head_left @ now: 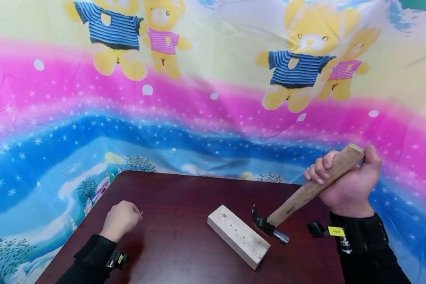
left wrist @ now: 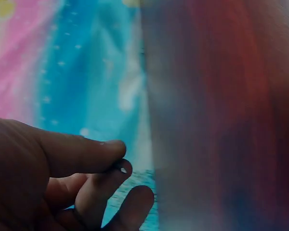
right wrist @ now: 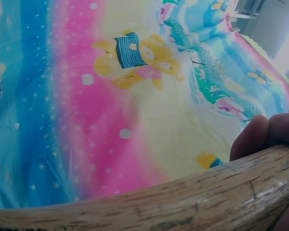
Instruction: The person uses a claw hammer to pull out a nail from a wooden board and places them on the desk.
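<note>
My right hand (head_left: 351, 185) grips a claw hammer (head_left: 316, 189) by its wooden handle, raised over the table's right side. The hammer's dark head hangs low, close to the right of a pale wooden block (head_left: 238, 236). Several small dark spots mark the block's top, and it lies slanted on the table. In the right wrist view the handle (right wrist: 183, 197) crosses the bottom, with fingers (right wrist: 253, 134) over it. At the left, my left hand (head_left: 121, 219) pinches a thin, shiny nail (head_left: 141, 213) between thumb and finger. Only its bright tip (left wrist: 123, 169) shows in the left wrist view.
The dark red-brown table (head_left: 174, 221) carries the block. Behind it and down its left side hangs a colourful cloth (head_left: 206, 110) printed with bears and snowflakes. A wrist camera (head_left: 117, 259) sits on each black sleeve.
</note>
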The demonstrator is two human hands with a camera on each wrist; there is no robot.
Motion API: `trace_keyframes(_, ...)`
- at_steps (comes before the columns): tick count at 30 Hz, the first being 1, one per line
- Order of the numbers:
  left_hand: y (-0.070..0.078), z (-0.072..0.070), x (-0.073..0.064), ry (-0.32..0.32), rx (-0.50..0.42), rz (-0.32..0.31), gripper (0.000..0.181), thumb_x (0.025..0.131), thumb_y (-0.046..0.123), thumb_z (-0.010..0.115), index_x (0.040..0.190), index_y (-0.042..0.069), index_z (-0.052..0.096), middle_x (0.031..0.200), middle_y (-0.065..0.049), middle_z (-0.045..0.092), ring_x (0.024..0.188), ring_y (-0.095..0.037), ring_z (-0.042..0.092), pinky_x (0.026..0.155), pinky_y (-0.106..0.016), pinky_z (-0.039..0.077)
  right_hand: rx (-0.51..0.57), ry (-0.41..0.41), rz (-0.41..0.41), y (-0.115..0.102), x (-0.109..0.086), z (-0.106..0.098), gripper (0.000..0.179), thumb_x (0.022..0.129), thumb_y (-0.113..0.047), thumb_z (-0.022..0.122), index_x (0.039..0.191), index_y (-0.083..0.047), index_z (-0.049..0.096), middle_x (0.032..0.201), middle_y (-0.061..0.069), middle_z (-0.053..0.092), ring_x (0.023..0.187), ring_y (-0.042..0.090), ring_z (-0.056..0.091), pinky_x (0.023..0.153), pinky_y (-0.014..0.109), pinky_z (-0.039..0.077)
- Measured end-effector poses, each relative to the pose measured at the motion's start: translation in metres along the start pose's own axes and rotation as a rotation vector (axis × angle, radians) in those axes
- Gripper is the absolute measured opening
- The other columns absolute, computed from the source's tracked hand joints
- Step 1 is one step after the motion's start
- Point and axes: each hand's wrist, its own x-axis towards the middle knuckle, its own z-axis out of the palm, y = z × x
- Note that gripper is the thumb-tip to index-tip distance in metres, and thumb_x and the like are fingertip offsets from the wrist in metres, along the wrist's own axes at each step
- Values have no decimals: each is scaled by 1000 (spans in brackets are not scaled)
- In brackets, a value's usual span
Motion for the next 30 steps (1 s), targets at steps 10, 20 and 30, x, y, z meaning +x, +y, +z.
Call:
trace_keyframes(10,-30,17,3,-35,15,-113,40,92,6,61,60,18,43,61,0,37,59,-22,41,66,-40,31,6,-57,14,5,-1,-8,94,104,-68,17,82,11,63,68,17,49,58,29,27,68,49,23)
trace_keyframes(20,-33,21,14,-152,100,-211,30,96,12,67,67,11,59,72,-13,60,75,-34,60,88,-60,43,-90,-52,15,8,0,-11,92,105,-67,13,83,7,64,68,16,49,60,29,29,71,51,46)
trace_keyframes(30,-34,28,12,-127,167,-188,22,93,9,73,72,6,66,76,-16,67,76,-37,64,89,-65,45,-142,-69,-5,11,0,-13,93,105,-65,8,83,6,65,67,14,50,59,29,30,71,51,46)
